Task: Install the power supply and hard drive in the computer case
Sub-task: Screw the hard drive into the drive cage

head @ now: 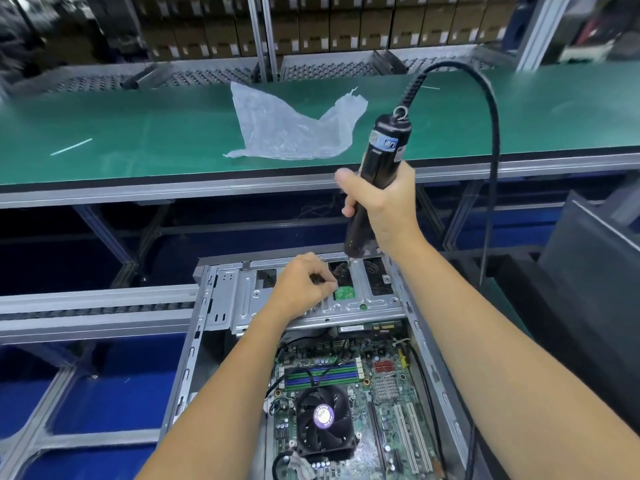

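Down at an assembly line, a person's right hand (382, 202) grips a black electric screwdriver (375, 174) upright, fingers wrapped round its barrel, its tip set at the far edge of the metal drive cage (311, 299) inside an open computer case (204, 306). The bit itself is too small and dark to make out, and whether it sits on a screw cannot be told. The left hand (304, 285) rests on the cage with its fingers curled, pinching something small and dark that cannot be identified. A patch of green circuit board (343, 293), apparently the hard drive's underside, shows through a cage opening just beside the left hand; the rest of the drive is hidden under the metal. The power supply cannot be picked out anywhere in view. Nearer the viewer, the motherboard (381, 393) lies in the case with its CPU fan (323, 424), partly covered by both forearms and cut off at the bottom edge. The screwdriver's black cable (491, 133) arcs up and drops to the right. Beyond the case runs a green-topped desk (138, 133) carrying a crumpled clear plastic bag (294, 129). Behind it, blurred shelves of cardboard boxes (311, 32) fill the back of the room. A dark panel (595, 258) leans at the right, cut off by the edge.
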### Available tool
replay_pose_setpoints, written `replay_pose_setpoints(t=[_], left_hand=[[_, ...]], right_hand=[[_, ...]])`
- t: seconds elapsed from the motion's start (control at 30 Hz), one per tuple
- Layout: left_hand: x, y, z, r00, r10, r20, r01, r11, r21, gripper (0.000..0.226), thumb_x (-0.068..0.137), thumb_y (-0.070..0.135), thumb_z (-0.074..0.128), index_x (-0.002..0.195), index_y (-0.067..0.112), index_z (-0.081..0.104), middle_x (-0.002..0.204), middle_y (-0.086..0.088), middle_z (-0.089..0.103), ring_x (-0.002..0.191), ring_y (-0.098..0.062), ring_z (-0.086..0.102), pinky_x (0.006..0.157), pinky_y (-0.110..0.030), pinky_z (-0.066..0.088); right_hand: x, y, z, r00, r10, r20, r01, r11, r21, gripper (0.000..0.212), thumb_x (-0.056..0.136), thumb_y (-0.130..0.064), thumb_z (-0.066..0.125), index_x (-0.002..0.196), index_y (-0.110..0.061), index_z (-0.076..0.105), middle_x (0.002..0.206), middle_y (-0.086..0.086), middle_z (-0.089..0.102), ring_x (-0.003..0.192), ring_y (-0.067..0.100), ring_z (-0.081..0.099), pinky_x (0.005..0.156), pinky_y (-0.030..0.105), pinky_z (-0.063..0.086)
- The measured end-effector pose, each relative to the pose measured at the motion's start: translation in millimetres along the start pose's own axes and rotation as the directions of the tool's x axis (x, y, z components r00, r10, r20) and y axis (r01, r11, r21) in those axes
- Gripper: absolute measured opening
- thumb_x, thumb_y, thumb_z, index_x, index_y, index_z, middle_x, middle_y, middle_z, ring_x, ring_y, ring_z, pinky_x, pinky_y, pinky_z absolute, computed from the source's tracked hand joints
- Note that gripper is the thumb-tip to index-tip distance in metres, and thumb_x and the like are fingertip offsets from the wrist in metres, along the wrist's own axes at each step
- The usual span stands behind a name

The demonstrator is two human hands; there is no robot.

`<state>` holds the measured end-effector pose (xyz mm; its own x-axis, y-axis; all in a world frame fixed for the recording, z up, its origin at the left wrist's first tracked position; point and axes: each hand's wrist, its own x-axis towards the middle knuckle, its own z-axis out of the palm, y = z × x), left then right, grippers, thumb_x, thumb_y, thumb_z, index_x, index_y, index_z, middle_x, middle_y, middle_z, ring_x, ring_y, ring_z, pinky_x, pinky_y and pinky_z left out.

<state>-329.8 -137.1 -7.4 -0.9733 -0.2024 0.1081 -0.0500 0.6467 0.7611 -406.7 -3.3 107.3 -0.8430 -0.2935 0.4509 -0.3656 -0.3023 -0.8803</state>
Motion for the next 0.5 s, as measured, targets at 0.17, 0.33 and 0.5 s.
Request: replay_pose_setpoints(t=[0.17, 0.33, 0.5], left_hand=[[3.4, 26.4, 17.7, 0.999, 0.022, -0.040, -0.019, 0.996, 0.084, 0.014, 0.078, 0.008, 0.064, 0.066, 0.014, 0.064, 0.075, 0.002, 0.062, 0.069, -0.013, 0.054, 0.065, -0.026, 0.043], [8.9, 113.7, 69.1, 0.969, 0.240, 0.054, -0.238, 0.970, -0.055, 0.021, 0.085, 0.011, 0.059, 0.066, 0.021, 0.058, 0.062, 0.011, 0.056, 0.057, -0.002, 0.049, 0.057, -0.016, 0.037], [-2.2, 172.7, 133.5, 0.910, 0.340, 0.237, -0.341, 0.939, -0.040, 0.016, 0.088, 0.017, 0.060, 0.073, 0.014, 0.062, 0.070, 0.006, 0.062, 0.066, -0.013, 0.056, 0.063, -0.028, 0.043]], right_hand=[[-10.3, -27.8, -53.5, 0.986, -0.005, -0.168, 0.005, 1.000, -0.002, 0.030, 0.076, -0.015, 0.076, 0.077, -0.011, 0.046, 0.057, 0.004, 0.051, 0.041, 0.023, 0.048, 0.051, 0.036, 0.047], [-42.4, -53.2, -119.4, 0.956, -0.025, -0.294, 0.001, 0.997, -0.079, 0.025, 0.073, -0.021, 0.077, 0.065, -0.018, 0.054, 0.050, 0.004, 0.052, 0.039, 0.024, 0.047, 0.051, 0.037, 0.046], [-93.0, -69.8, -202.2, 0.909, -0.006, -0.417, -0.048, 0.992, -0.117, 0.030, 0.076, -0.017, 0.076, 0.057, -0.018, 0.052, 0.047, 0.004, 0.051, 0.039, 0.024, 0.046, 0.053, 0.036, 0.044]])
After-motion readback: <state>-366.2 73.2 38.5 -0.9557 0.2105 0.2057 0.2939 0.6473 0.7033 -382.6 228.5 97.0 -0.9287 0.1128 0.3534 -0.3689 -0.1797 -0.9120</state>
